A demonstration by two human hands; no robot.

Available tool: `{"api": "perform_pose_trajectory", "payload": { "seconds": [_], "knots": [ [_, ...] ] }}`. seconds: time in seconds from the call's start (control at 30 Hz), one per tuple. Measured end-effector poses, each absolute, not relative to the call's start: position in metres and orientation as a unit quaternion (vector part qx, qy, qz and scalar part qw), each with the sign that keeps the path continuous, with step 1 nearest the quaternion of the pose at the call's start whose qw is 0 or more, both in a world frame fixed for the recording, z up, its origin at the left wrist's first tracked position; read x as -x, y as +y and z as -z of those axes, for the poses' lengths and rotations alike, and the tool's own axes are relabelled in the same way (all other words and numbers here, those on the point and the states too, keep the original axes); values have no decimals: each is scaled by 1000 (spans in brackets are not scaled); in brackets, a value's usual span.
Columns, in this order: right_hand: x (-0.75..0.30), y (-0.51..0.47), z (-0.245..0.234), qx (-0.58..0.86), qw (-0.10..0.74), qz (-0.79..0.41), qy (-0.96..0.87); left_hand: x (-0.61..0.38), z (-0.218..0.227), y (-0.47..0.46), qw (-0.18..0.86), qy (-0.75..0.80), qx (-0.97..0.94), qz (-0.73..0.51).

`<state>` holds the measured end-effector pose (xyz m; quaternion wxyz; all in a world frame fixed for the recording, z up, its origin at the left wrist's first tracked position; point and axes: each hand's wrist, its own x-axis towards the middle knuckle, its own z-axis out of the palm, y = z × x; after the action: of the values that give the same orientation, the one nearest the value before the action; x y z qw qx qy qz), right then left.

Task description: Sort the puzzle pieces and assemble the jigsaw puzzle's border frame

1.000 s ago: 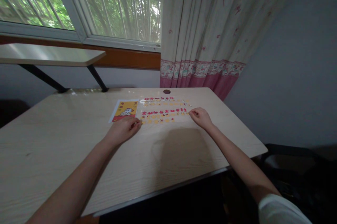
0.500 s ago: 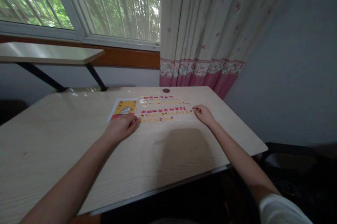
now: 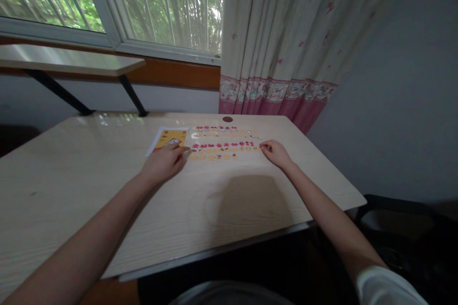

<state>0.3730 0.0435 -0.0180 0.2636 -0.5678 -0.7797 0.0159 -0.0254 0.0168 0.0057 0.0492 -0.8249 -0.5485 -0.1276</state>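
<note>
Small jigsaw puzzle pieces point(image 3: 218, 145), red, yellow and white, lie in several rows on the table. Beside their left end is a picture card point(image 3: 179, 134) with a yellow ground and a white animal figure. My left hand point(image 3: 162, 163) rests over the card's lower part, hiding some of it. Its index finger is stretched to the left end of a yellow row, the other fingers bent, nothing held. My right hand point(image 3: 277, 153) is at the right end of the same rows, its thumb and fingertips pinched on a small puzzle piece that is mostly hidden.
The pale wooden table point(image 3: 171, 228) has a dark round disc point(image 3: 227, 119) near its back edge. A raised shelf point(image 3: 71, 60) on black legs stands at the back left. A curtain point(image 3: 272, 57) hangs behind, and a dark chair point(image 3: 397, 205) is at the right.
My left hand has shifted up along the rows, its index finger now straighter. My right hand has closed in on the right end of the rows. The view has tilted slightly.
</note>
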Motion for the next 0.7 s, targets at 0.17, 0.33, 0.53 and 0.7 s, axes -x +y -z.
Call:
{"api": "perform_pose_trajectory", "payload": {
  "seconds": [0.17,0.33,0.53,0.7],
  "knots": [
    [-371,42,16,556,264,-16,-788,23,4,23,54,-522,844,109],
    [-373,44,16,555,262,-14,-790,20,6,27,79,-538,831,118],
    [-373,43,17,554,272,-19,-787,15,4,29,88,-556,815,134],
    [-370,40,17,548,285,-24,-786,16,5,30,77,-568,806,147]
  ]
}}
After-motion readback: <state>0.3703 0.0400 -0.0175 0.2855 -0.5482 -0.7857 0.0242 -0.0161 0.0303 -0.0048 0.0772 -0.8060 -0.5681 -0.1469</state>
